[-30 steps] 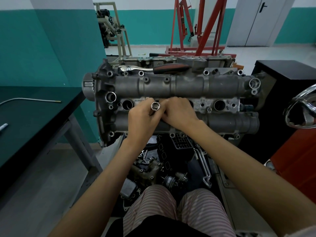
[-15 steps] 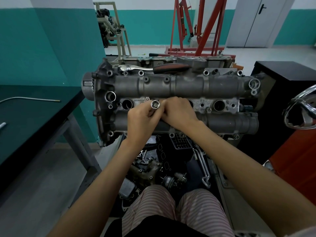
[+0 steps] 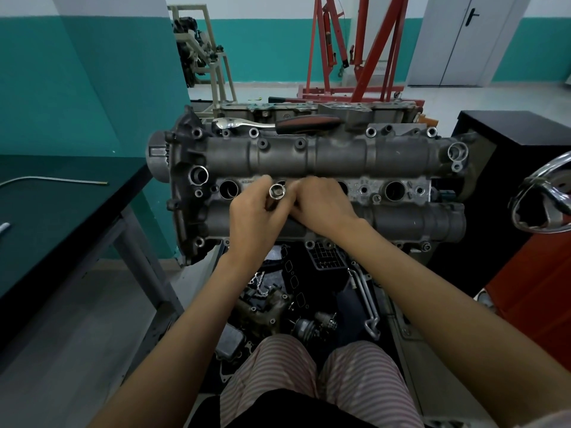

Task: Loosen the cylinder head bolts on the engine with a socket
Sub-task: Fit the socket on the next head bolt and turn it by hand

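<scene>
Teal-walled workshop, dark bench (image 3: 61,217) left of engine (image 3: 309,162), left hand (image 3: 256,217) pinching socket (image 3: 277,191), right hand (image 3: 321,205) curled, grip unclear

- The engine (image 3: 309,156) is dull grey cast metal, rough and grimy.
- The socket (image 3: 277,191) is bright polished metal.
- The ratchet (image 3: 278,122) has a shiny chrome head and a glossy black-and-red grip.
- The counter (image 3: 46,217) at left is matt and dark.
- The trousers (image 3: 309,375) are striped cloth.
</scene>
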